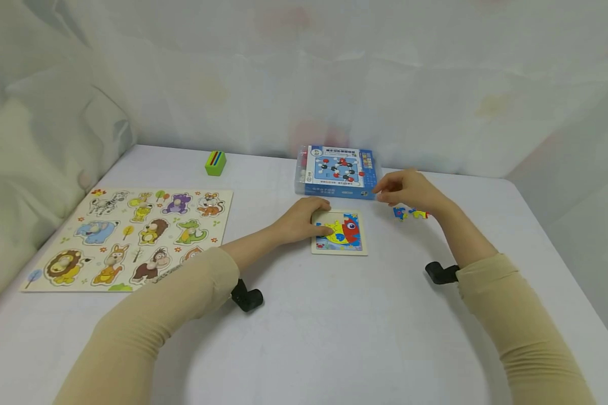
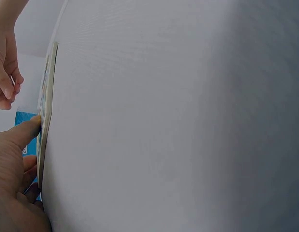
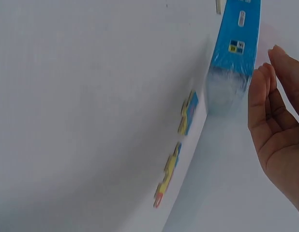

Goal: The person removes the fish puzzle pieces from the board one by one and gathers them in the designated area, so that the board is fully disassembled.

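Note:
A small square fish puzzle (image 1: 340,249) in a pale wooden frame lies on the table, with a red fish head and yellow body pieces. My left hand (image 1: 300,220) grips its left side: the thumb lies over the face and the fingers bend round near the far edge. In the left wrist view the puzzle (image 2: 47,106) appears edge-on beside the left thumb. Above the table to the right, my right hand (image 1: 407,189) hovers with loosely bent fingers, nothing seen between them. Two loose puzzle pieces, one blue (image 1: 399,213) and one yellow (image 1: 419,214), lie below it.
Behind the puzzle stands a blue molecule-model box (image 1: 336,171), close to the right fingertips. A large animal peg board (image 1: 132,242) covers the left of the table. Toward the back left sits a green striped block (image 1: 215,163). White cloth (image 1: 304,84) hangs behind.

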`<state>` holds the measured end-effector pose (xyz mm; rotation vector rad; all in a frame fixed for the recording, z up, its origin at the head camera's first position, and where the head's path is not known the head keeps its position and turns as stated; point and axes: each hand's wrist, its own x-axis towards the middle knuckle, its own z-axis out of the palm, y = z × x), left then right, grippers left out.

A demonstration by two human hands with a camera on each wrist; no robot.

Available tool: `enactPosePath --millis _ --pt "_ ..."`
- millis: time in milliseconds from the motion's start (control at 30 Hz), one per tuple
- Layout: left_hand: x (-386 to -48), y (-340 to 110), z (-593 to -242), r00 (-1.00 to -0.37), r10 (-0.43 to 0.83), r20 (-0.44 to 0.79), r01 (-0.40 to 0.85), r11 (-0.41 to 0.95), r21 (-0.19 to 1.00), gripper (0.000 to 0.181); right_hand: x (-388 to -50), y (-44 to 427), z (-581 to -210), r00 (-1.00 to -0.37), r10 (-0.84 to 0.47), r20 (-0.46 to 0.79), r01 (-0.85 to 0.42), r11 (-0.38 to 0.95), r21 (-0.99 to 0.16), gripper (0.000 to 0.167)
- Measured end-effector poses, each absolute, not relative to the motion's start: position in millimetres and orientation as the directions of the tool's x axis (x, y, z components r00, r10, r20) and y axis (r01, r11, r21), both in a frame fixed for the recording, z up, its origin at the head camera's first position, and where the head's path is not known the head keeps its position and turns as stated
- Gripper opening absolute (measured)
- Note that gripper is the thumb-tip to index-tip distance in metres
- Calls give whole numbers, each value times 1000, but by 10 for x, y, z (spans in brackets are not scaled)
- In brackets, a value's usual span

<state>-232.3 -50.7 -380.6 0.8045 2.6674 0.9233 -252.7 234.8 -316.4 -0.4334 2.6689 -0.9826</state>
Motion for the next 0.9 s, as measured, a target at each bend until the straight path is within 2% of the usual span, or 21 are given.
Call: enactPosePath --millis 333,900 --pt "-2329 -511 -3810 -828 561 -9 433 648 627 58 -2490 2098 -3200 -895 -411 -175 -192 708 -679 28" --pt "-2318 -505 -3795 -826 564 -1 440 646 624 56 -2552 1850 -3290 -834 -504 -227 -232 693 -683 21"
